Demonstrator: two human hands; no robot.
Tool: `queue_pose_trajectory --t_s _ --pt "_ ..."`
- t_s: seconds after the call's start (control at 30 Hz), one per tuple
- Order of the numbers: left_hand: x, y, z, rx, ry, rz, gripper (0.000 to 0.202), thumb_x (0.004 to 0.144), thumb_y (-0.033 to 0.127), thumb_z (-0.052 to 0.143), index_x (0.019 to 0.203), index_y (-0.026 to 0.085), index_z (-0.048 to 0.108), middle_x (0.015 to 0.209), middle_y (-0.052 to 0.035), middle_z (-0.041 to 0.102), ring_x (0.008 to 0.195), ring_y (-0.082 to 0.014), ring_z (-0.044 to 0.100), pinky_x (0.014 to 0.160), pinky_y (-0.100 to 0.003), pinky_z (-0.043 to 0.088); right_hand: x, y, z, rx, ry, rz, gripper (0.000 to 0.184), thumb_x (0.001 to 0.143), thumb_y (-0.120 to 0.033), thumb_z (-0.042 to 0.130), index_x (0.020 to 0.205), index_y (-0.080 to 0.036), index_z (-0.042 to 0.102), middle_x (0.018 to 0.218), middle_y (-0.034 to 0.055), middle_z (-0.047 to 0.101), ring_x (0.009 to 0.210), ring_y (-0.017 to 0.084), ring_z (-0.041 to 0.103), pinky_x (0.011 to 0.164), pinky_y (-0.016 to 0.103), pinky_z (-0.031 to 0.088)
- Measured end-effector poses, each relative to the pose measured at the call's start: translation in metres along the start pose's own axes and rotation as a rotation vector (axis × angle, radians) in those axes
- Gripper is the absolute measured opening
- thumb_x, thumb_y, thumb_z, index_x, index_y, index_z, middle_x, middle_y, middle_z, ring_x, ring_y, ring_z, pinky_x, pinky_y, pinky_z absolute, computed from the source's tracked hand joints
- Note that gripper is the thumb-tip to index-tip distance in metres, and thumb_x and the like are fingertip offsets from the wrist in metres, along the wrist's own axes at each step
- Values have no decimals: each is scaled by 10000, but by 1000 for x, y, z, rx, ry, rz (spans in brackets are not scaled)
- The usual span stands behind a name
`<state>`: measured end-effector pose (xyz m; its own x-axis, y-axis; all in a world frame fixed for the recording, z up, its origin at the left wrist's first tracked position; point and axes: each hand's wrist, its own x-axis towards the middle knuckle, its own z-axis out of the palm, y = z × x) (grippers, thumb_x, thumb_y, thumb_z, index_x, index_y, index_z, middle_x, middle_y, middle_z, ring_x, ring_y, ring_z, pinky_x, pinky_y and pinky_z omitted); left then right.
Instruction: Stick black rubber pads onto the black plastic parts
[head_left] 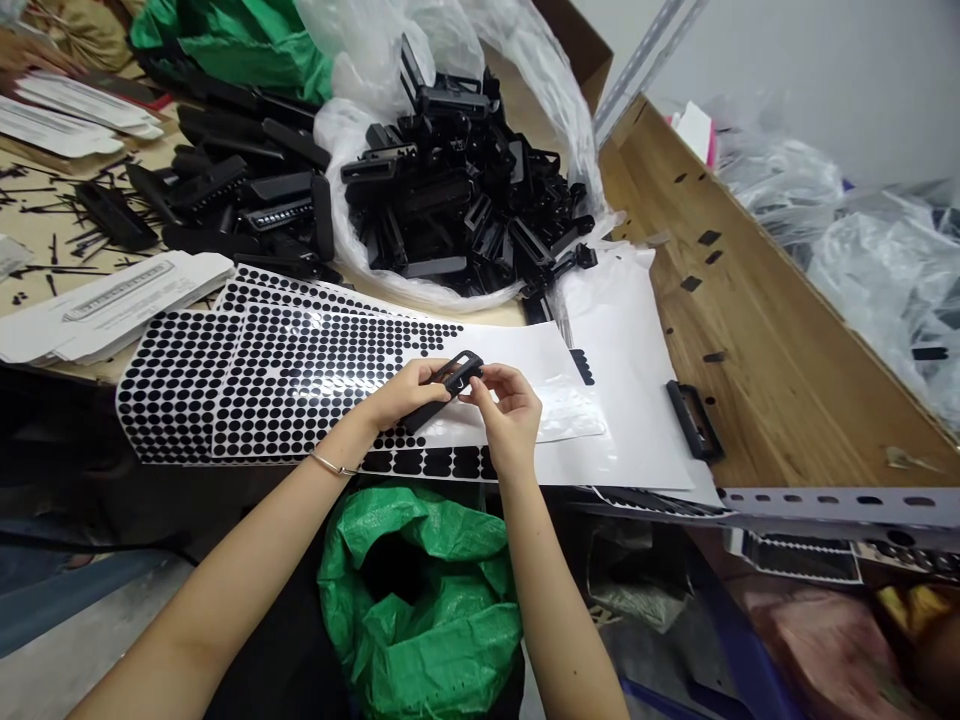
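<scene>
My left hand (409,393) grips a long black plastic part (457,376) with a slot-like opening, tilted over the sticker sheets. Thumb and fingers of my right hand (510,405) are pinched together at the part's upper right end; whether a small sticker is between them I cannot make out. Beneath both hands lie white sheets of round black stickers (292,370), with bare backing at their right side. A strip of larger black stickers (439,462) shows along the table's front edge.
A clear plastic bag (345,240) spills a heap of black plastic parts (450,190). Black casings (247,190) and folded white boxes (112,305) lie left. One black frame (696,420) rests near the wooden board (750,330). An open green sack (420,620) stands below my arms.
</scene>
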<state>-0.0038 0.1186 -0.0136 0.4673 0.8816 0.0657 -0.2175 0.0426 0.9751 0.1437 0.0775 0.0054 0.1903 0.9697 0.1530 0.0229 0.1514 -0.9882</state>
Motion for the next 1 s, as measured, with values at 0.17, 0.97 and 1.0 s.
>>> queue_pose_trajectory --t_s 0.17,0.97,1.0 --pt "0 -2 -1 -36 -14 -6 334 607 197 604 913 157 731 859 -39 698 818 -201 593 799 -320 452 -1 -1 2 -15 4 -11 217 730 -350 751 849 -222 621 839 3 610 792 146 588 671 305 634" --pt "-3 1 0 85 -11 14 301 640 222 590 915 140 679 918 -44 664 894 -200 574 804 -314 446 -8 1 -1 -515 229 -402 164 800 -370 720 907 -251 757 981 34 504 776 127 535 674 306 586" --pt "-3 1 0 80 -14 12 298 638 223 594 910 139 681 918 -44 666 893 -199 574 805 -315 446 -8 1 -2 -530 230 -411 169 801 -380 720 908 -254 759 990 35 482 776 126 523 689 316 582"
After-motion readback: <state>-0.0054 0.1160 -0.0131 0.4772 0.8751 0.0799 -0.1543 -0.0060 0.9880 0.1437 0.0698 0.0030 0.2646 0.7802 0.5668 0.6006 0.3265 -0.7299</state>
